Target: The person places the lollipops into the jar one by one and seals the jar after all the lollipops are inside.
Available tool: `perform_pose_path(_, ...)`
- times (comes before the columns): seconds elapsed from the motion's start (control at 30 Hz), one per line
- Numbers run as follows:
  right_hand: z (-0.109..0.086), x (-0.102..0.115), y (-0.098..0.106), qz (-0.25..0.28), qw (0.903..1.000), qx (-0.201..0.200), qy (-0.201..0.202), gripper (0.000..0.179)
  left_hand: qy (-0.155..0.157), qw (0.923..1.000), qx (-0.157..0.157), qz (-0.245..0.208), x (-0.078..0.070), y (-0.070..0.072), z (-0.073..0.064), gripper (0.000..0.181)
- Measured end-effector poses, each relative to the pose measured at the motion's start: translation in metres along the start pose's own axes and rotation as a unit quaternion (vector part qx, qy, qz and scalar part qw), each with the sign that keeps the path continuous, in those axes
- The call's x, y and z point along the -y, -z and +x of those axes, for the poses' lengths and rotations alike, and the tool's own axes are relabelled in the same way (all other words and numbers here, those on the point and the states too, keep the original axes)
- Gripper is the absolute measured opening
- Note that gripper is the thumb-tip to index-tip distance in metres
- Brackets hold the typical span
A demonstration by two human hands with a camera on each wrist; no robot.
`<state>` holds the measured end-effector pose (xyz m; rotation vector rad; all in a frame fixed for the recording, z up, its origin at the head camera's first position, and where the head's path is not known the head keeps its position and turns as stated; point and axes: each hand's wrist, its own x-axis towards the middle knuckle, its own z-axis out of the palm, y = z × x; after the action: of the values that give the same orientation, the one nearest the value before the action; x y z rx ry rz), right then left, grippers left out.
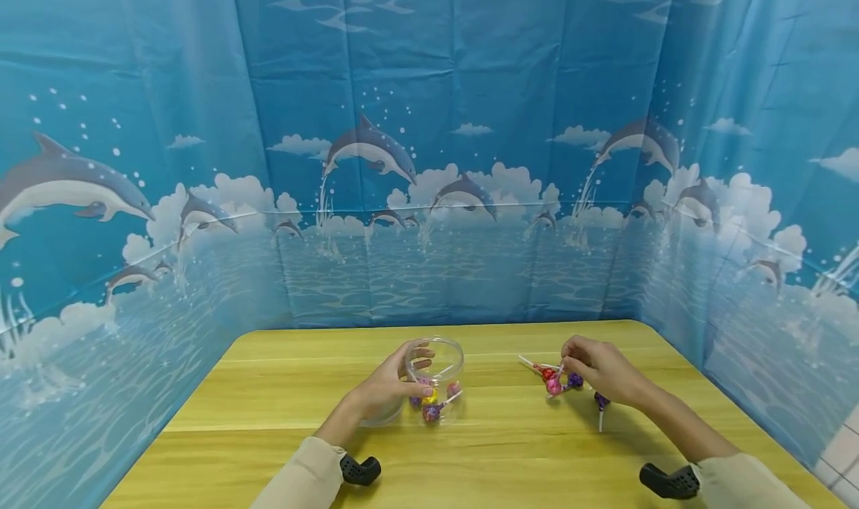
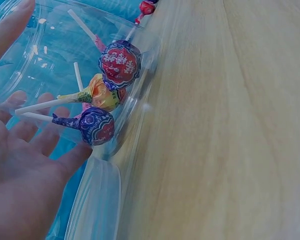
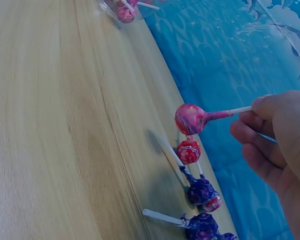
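On a yellow wooden table [image 1: 517,453], the left hand [image 1: 388,386] clasps a clear, round plastic jar [image 1: 443,376] (wrapped lollipops [image 1: 430,397] inside); the right hand [image 1: 606,370] pinches a round pink lollipop [image 3: 190,119] by its white stick.

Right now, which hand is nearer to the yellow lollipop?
Left: the left hand grips the clear jar holding the yellow lollipop. The right hand is farther away, to the right, pinching a pink lollipop by its stick.
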<state>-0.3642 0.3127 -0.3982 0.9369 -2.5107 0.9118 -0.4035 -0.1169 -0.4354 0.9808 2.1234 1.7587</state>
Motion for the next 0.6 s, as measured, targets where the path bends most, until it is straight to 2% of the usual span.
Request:
perform_pose_path(0.17,0.002,0.000,-0.003,0.041,0.9978,-0.014,-0.050,0.005,-0.006,1.0000,0.002,-0.001,0.001,0.001,-0.001,0.086)
perform_pose_path(0.33,0.005,0.000,-0.008,0.052,0.9944,-0.030,-0.087,0.007,-0.008,0.9999,0.005,-0.010,0.004,-0.001,0.001,0.084)
perform_pose_path(0.6,0.022,0.009,-0.014,0.077,0.9922,-0.049,-0.085,0.011,-0.007,0.9999,0.000,-0.009,0.004,0.002,-0.001,0.082)
